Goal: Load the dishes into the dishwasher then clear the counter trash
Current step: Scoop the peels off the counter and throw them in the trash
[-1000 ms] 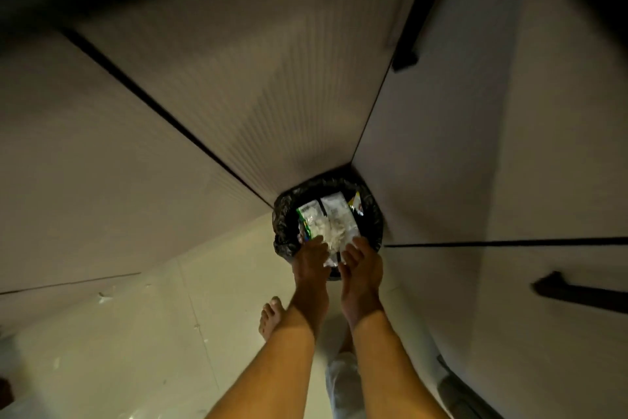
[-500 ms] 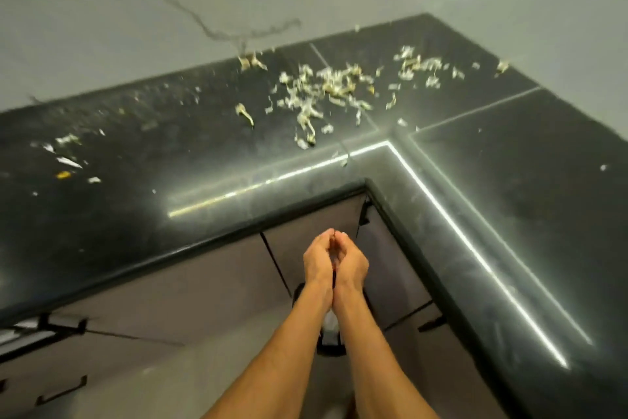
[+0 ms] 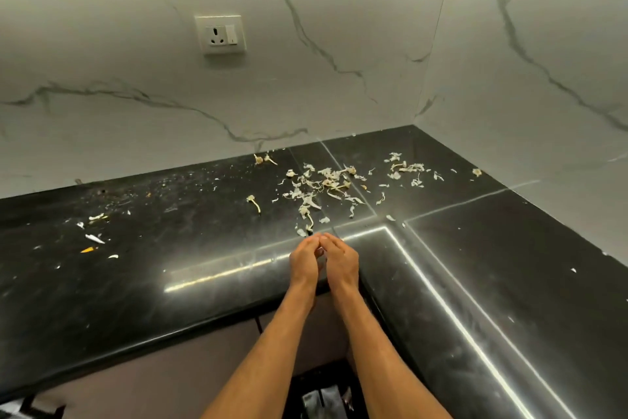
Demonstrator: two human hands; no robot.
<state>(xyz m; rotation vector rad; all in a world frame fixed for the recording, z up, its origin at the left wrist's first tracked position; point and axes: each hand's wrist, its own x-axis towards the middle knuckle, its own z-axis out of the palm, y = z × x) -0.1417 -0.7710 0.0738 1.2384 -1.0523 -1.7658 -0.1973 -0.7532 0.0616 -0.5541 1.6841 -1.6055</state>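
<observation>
Pale garlic peels and stems [image 3: 326, 186] lie scattered over the black counter [image 3: 170, 248] near its inner corner, with a second cluster [image 3: 406, 169] further right. My left hand [image 3: 306, 260] and my right hand [image 3: 341, 259] hover side by side over the counter's front part, fingertips touching each other, just short of the nearest peels. Both hands are cupped with the fingers curled inward; nothing shows in either one. The bin with its black liner [image 3: 323, 398] sits on the floor below, between my forearms.
A few white and orange scraps [image 3: 93, 238] lie on the left part of the counter. Marble-look walls meet in the corner behind, with a socket [image 3: 221, 34] on the left wall. Cabinet fronts [image 3: 170, 374] run under the counter edge.
A second ago both hands were down at the bin dropping white scraps in. They have since risen together to counter height and moved forward over the counter toward the peels.
</observation>
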